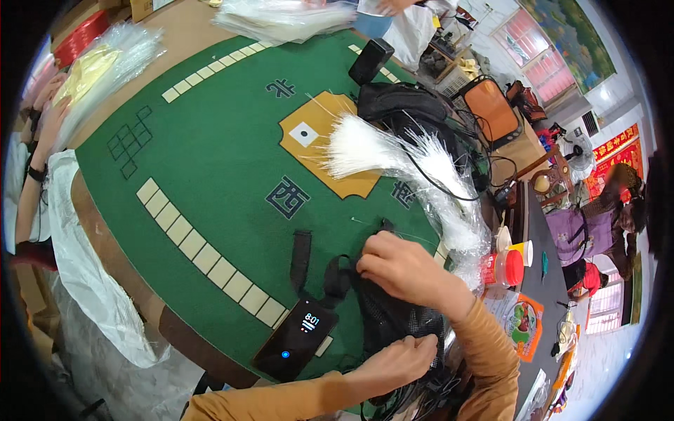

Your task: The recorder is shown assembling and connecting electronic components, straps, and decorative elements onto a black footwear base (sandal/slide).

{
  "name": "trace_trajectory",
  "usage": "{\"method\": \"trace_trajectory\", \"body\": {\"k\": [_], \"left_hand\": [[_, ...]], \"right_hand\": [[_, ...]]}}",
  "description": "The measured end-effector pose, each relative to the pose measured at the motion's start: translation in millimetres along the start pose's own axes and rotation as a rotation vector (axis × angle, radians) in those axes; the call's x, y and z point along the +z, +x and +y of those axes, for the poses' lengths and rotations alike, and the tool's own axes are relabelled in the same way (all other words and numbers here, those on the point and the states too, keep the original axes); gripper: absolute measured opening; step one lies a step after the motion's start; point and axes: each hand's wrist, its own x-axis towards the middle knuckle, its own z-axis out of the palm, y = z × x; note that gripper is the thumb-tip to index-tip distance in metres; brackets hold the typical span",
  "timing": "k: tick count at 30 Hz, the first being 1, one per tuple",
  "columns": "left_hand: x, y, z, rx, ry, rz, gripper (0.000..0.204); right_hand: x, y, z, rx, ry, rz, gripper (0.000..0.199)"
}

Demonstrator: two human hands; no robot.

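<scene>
A black mesh bag lies at the near right of a green mat. My right hand is closed at the bag's upper edge, fingers curled. Lower down, my left hand pinches the mesh near its right side, and its fingertips are partly hidden. Black straps stretch from the bag onto the mat. Beside them rests a phone with its screen lit. Beyond my right hand, a bundle of white plastic strands in clear wrap spreads over the mat's printed centre.
Black bags with cables and an upright black device stand at the far right. A red-lidded jar and a cup are on the right. Clear plastic bags lie at the far edge. Another person's arm is at left.
</scene>
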Motion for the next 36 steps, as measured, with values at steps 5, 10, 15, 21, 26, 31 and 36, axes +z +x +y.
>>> {"method": "trace_trajectory", "body": {"k": [5, 10, 15, 21, 26, 31, 36], "left_hand": [[3.9, 0.3, 0.8, -0.035, 0.013, -0.052, 0.012], [4.8, -5.4, 7.7, -0.049, -0.060, -0.037, 0.016], [-30.6, -1.3, -3.5, -0.269, 0.022, 0.068, 0.024], [-30.7, 13.0, -32.0, -0.479, 0.288, 0.147, 0.040], [0.1, 17.2, -53.4, -0.353, 0.413, 0.192, 0.028], [1.0, 13.7, -58.2, -0.425, 0.550, 0.140, 0.023], [-7.9, 12.3, -53.4, -0.426, 0.488, 0.151, 0.030]], "right_hand": [[20.3, -7.5, 0.8, 0.048, -0.059, 0.137, 0.014], [17.7, -32.4, -3.3, 0.175, 0.155, 0.264, 0.012], [11.5, -41.9, -5.9, 0.351, 0.484, 0.186, 0.016], [-6.1, -31.5, 15.6, 0.307, 0.584, 0.019, 0.017], [-11.1, -41.3, 34.0, 0.292, 0.508, -0.091, 0.022], [-3.6, -23.5, 44.1, 0.229, 0.473, -0.140, 0.025], [-5.4, -26.5, 43.0, 0.294, 0.514, -0.161, 0.023]]}}
